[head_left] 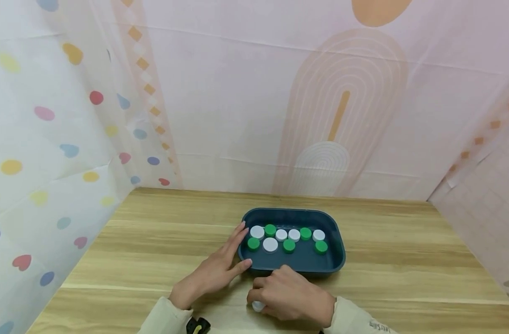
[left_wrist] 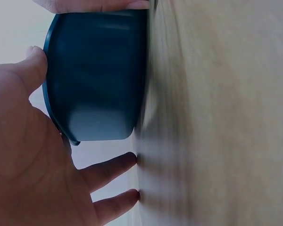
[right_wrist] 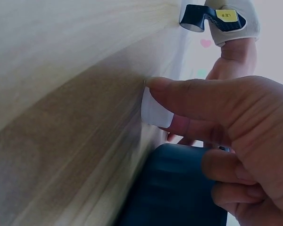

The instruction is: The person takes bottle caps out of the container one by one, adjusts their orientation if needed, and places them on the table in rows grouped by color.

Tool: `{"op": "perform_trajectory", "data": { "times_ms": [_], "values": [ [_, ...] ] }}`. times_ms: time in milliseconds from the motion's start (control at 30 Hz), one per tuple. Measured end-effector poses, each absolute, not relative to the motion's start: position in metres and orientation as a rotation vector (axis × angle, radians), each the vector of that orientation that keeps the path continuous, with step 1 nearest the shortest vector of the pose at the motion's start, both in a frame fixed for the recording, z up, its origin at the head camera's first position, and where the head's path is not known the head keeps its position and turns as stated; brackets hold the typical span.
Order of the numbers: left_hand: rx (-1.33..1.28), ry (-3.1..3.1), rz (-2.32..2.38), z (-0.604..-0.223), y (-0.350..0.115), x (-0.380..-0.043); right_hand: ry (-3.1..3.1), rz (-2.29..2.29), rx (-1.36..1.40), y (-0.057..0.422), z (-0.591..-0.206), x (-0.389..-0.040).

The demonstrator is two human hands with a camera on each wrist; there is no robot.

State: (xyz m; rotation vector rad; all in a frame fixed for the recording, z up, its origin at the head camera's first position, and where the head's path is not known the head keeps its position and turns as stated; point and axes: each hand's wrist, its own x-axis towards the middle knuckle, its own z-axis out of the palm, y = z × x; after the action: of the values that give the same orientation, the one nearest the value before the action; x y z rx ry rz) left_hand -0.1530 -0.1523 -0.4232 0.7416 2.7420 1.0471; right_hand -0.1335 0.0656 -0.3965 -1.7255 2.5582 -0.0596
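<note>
A dark blue rectangular tray [head_left: 292, 263] stands on the table with several white and green bottle caps lying flat in it. My left hand [head_left: 217, 271] rests at the tray's left end, fingers straight along that side and thumb at the near rim. In the left wrist view, the thumb [left_wrist: 35, 66] touches the tray's rim and two fingertips reach the tabletop. Just in front of the tray, my right hand [head_left: 289, 294] pinches a white cap [right_wrist: 155, 110] between thumb and fingers, close over the wood. Most of this cap is hidden by the hand in the head view.
The wooden table [head_left: 404, 260] extends on both sides of the tray. Behind it hangs a pale patterned cloth [head_left: 238, 102], and a dotted cloth [head_left: 41, 185] borders the left side. A black wrist strap [head_left: 198, 324] sits at the left sleeve.
</note>
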Motion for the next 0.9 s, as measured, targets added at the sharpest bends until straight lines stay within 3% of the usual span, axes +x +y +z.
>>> {"op": "perform_trajectory", "data": {
  "times_ms": [333,667,900],
  "values": [
    [0.742,2.727,1.037,-0.423,-0.149,-0.154,2.546,-0.127,-1.719,0.069,-0.392,-0.130],
    [0.750,2.738,1.051,-0.422,-0.150,-0.152,2.607,-0.129,-1.912,0.076,-0.355,-0.135],
    [0.765,2.730,1.070,-0.423,-0.152,-0.153,2.689,-0.118,-1.902,0.084,-0.343,-0.146]
  ]
}}
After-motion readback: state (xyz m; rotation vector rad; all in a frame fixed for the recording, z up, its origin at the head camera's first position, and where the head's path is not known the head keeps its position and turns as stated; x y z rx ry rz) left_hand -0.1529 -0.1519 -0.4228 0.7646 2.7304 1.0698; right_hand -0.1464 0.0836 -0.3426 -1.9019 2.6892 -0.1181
